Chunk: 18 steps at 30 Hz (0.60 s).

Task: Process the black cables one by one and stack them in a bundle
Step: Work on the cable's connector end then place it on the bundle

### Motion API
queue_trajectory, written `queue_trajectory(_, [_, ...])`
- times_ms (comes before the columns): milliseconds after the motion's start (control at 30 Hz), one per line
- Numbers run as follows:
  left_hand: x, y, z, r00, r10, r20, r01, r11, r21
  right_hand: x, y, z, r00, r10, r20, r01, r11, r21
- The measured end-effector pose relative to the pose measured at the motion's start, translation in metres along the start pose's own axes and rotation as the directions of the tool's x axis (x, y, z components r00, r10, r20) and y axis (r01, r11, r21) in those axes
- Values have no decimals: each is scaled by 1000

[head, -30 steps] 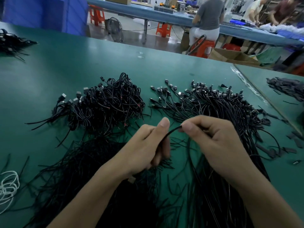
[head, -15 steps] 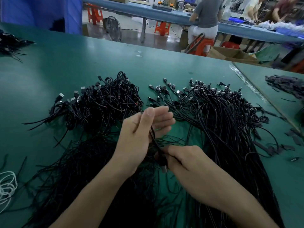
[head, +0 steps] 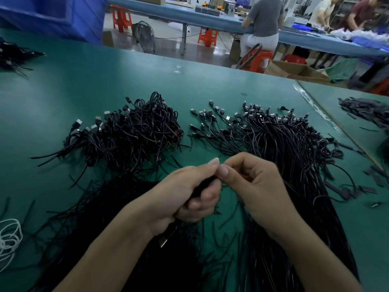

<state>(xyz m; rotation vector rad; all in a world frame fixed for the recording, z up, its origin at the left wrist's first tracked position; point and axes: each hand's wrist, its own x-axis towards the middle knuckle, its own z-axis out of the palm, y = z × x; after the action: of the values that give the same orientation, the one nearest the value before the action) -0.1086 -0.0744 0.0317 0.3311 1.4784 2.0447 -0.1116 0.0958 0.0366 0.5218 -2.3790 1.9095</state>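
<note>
- Near the middle of the green bench [head: 63,91], both hands are held close together, just above the piles.
- The left hand [head: 189,197] has its fingers curled tight round one black cable [head: 207,182]. The cable looks bunched up inside the fist, and its metal plug [head: 164,241] hangs out under the wrist.
- The right hand [head: 256,186] has its fingers curled too. Its thumb and first finger seem to pinch the top end of the same cable, right next to the left thumb. The pinch is partly hidden, so I am not fully sure.
- On the far left lies a heap of wound-up cables [head: 134,133]. On the far right lies a pile of straight cables [head: 284,144], with their plugs pointing away. More loose black cables [head: 94,228] lie near, under the arms.
- I think the step now is winding this one cable into a small bunch.
- Next, I think the right hand must tuck the loose end in, so the loops do not spring open.
- Then the cable should go on the wound-up heap on the left, and a fresh one should come from the straight pile.
- The cable looks thin and springy, so it likely needs a firm hold until it is put down.
</note>
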Motion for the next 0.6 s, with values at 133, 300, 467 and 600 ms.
queue_trajectory(133, [0, 8, -8, 983, 150, 108, -68, 838, -542, -8, 12, 18, 993, 113, -33, -114, 992, -55])
queue_trajectory(300, [9, 6, -10, 841, 346, -416, -493, 806, -327, -25, 8, 21, 934, 243, 261, -125, 909, -398])
queue_trajectory(467, [13, -11, -15, 818, 430, -382, -272, 874, 402, -23, -14, 5, 940, 110, 323, 104, 808, -579])
queue_trajectory(600, [7, -10, -3, 956, 207, -207, -60, 831, 553, -14, -23, -10, 972, -93, 217, 195, 836, -513])
